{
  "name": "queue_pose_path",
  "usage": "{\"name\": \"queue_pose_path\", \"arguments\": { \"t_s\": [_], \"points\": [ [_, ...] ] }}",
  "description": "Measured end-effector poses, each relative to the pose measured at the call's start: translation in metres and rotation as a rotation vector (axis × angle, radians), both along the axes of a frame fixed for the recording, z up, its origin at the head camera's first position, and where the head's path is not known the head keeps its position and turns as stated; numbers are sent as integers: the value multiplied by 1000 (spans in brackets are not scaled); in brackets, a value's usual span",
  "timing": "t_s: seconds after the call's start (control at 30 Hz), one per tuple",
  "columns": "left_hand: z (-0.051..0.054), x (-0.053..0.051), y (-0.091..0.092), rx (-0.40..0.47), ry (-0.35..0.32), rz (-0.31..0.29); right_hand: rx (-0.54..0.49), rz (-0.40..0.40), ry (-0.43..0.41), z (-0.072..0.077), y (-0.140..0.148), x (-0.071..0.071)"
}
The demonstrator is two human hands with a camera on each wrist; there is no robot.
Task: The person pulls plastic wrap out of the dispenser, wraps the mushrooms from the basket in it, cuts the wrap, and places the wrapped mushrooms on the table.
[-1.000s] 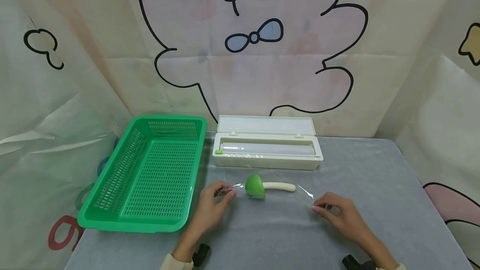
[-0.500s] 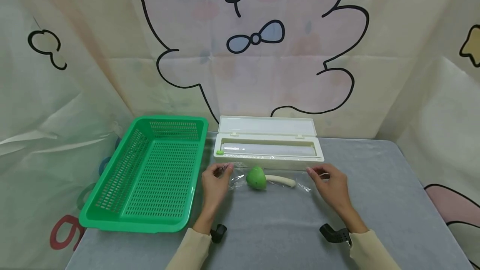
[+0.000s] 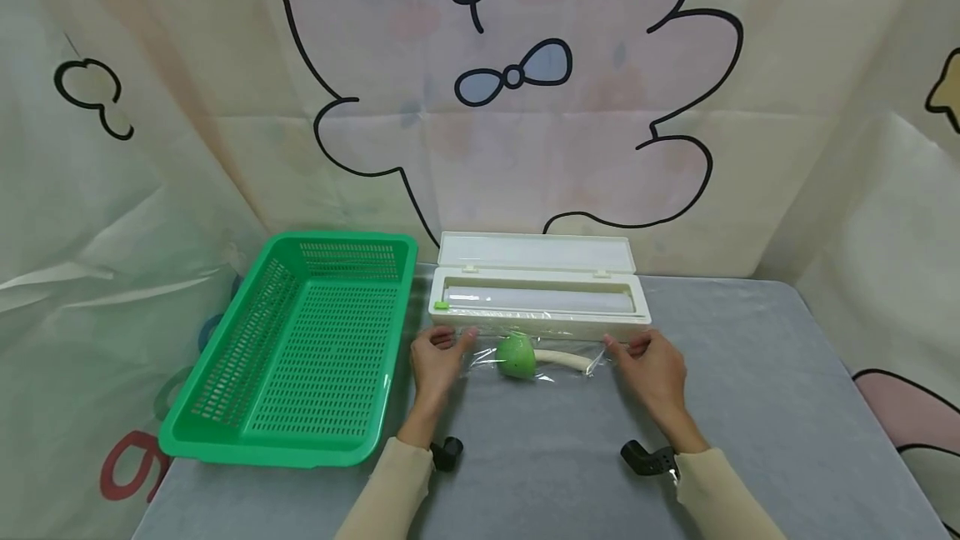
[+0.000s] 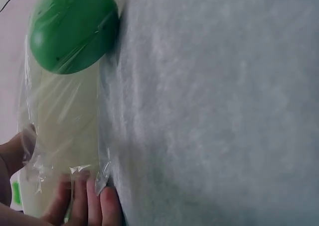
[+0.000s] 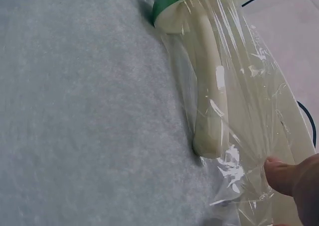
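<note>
A toy mushroom (image 3: 517, 357) with a green cap and a white stem lies on the grey cloth in front of the cling film dispenser (image 3: 540, 328), under clear cling film (image 5: 249, 94). My left hand (image 3: 437, 367) holds the film's left end beside the cap; in the left wrist view its thumb (image 4: 22, 145) and fingers (image 4: 79, 203) sit on either side of the film. At the stem's end, my right hand (image 3: 651, 372) pinches the right end of the film. Only the thumb of that hand (image 5: 289, 177) shows well in the right wrist view.
The white dispenser's lid (image 3: 536, 252) stands raised, and a green slider (image 3: 441, 305) sits at its left end. To the left is a green perforated basket (image 3: 262, 455). A printed cloth backdrop (image 3: 480, 165) rises behind the table.
Both hands have moved forward toward the dispenser and closer together, bringing the film's edge up to its front. The mushroom has shifted slightly forward, its cap turning a little.
</note>
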State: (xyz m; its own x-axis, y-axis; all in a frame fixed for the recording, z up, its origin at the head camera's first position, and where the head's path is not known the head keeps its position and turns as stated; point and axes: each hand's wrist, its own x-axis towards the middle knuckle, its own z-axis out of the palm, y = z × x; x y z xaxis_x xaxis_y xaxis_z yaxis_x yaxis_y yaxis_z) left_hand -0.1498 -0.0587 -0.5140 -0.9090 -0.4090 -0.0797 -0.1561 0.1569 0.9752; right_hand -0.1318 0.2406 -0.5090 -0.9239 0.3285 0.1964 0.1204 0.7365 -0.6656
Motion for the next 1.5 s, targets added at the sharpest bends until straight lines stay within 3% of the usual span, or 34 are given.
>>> {"name": "queue_pose_path", "arguments": {
  "t_s": [0.17,0.43,0.77,1.03,1.2,1.4,1.5],
  "points": [
    [-3,-4,-3,39,-9,-45,-24,5,-85,-2,2,-1],
    [-10,-7,-8,188,4,-126,-220,106,-136,-8,7,-7],
    [-13,-6,-9,256,30,-92,-199,178,-152,-10,10,-9],
    [-15,0,-16,217,6,-192,-517,306,-258,-7,18,-5],
    [-10,2,-17,191,45,-234,-567,335,-260,-5,20,-3],
    [-8,3,-13,291,12,-218,-587,290,-234,-7,17,-2],
    [-9,4,-13,312,9,-219,-605,306,-217,-8,17,-1]
  ]
}}
